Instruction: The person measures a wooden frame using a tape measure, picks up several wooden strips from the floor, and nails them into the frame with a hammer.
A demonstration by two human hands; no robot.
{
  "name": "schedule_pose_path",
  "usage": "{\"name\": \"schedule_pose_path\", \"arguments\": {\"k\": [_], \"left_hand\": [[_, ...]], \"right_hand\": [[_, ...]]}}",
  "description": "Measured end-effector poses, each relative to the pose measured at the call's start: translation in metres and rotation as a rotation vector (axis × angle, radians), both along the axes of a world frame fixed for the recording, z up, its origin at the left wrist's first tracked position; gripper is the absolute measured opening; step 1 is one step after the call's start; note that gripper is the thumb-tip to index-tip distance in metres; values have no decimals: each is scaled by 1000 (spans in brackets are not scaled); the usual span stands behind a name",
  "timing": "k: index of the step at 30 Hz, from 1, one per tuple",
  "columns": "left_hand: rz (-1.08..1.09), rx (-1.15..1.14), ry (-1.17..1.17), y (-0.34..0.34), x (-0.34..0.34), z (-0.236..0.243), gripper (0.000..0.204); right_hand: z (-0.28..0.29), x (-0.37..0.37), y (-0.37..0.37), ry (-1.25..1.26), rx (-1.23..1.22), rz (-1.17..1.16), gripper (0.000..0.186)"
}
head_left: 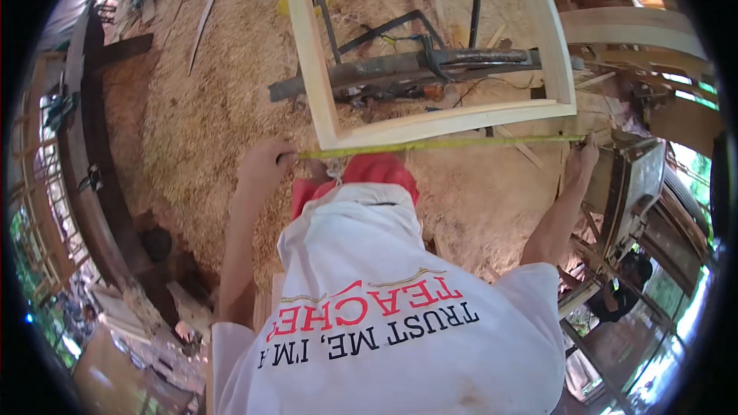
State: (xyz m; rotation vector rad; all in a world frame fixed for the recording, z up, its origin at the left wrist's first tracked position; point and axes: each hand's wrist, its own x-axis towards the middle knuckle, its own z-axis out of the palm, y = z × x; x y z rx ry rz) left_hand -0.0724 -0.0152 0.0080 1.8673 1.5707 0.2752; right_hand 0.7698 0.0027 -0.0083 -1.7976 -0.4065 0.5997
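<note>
A yellow tape measure [430,144] is stretched almost level along the near edge of a pale wooden frame [453,117]. My left hand [265,161] is closed on the tape's left end, just beyond the frame's near left corner; a small dark part shows at its fingers. At the other end, past the near right corner, my right hand [586,154] pinches the tape. The frame's two long sides run away from me, and its far end is cut off by the picture's edge.
Dark metal bars [369,69] with a clamp [434,58] lie under the frame. Wood shavings [200,107] cover the ground. Stacked boards [615,27] stand at the far right, a wooden cabinet-like piece [634,188] below them. Long dark beams [100,177] line the left.
</note>
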Motion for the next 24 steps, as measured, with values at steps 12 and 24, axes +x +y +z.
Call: {"name": "schedule_pose_path", "arguments": {"k": [12,24], "left_hand": [[-17,-1,179,45,-255,22,14],[-386,252,155,370,-339,20,15]], "right_hand": [[-38,-302,-139,462,304,-32,16],[-85,-526,-142,529,344,-286,10]]}}
